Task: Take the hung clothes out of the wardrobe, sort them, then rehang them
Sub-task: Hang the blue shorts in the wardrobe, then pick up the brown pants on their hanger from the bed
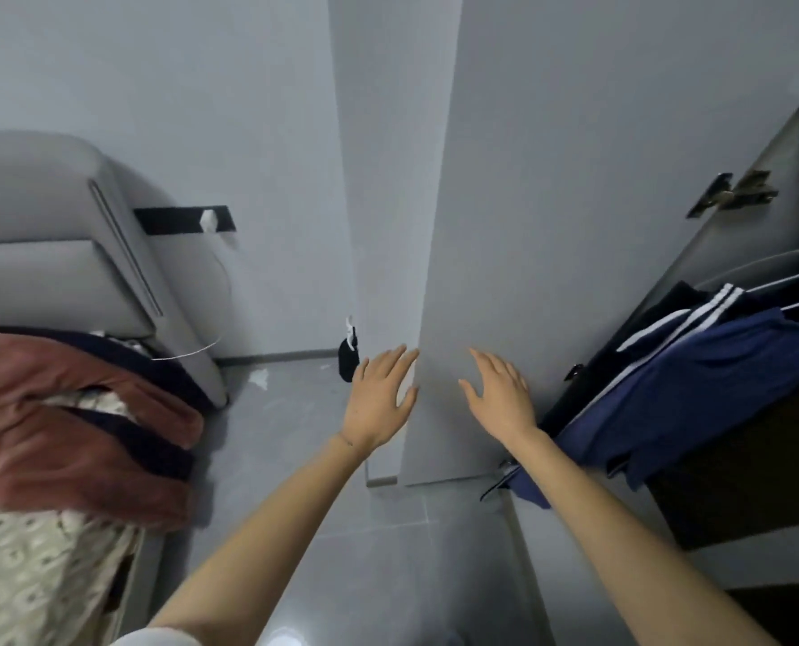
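Reaching for an open wardrobe door [481, 202].
Spread left hand [379, 403] at its edge, spread right hand [500, 401] near its face; a careless swing may trap the blue garment [714, 389] beside it.

Dim, cool, even light; soft motion blur; wide-angle bending at edges.

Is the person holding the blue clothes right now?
No, the left hand and right hand are both open and empty by the grey door; the blue clothes hang apart on the right.
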Motion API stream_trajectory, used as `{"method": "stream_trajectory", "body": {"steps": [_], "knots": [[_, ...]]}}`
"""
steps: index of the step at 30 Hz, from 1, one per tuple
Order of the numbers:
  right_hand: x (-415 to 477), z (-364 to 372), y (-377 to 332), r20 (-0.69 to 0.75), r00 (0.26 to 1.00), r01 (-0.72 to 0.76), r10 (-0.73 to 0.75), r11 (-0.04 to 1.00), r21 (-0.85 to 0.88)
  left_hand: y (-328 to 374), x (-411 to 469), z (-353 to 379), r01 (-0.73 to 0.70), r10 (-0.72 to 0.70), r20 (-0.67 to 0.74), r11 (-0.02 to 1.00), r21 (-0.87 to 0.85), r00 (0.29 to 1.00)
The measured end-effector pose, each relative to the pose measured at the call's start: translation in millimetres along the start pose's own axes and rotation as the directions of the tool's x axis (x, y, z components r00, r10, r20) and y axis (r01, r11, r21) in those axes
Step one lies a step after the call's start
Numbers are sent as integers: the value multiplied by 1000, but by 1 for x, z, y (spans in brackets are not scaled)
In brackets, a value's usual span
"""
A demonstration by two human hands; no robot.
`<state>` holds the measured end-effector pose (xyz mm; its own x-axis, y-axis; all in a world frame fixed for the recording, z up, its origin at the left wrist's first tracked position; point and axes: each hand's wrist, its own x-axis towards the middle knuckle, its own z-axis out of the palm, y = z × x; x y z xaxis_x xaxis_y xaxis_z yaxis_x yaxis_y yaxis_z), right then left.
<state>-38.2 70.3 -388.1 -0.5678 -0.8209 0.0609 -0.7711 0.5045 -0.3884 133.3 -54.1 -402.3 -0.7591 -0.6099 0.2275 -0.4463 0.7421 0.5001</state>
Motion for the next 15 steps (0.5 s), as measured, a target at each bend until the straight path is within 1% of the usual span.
{"method": "stream_trajectory", "body": {"steps": [4,7,12,15], "knots": [[-6,33,-64,68,992,111,-110,994,-9,-65,-41,-36,93,-93,-5,994,56,996],[-9,63,-123,107,972,209,-207,978,-10,-115,-77,-70,175,-172,-37,979,106,984],[-6,110,-234,158,938,307,-307,951,26,-195,-138,-131,340,-324,-119,929,149,938],[-2,134,-288,171,916,366,-363,931,16,-238,-167,-164,429,-404,-163,886,173,900]]}}
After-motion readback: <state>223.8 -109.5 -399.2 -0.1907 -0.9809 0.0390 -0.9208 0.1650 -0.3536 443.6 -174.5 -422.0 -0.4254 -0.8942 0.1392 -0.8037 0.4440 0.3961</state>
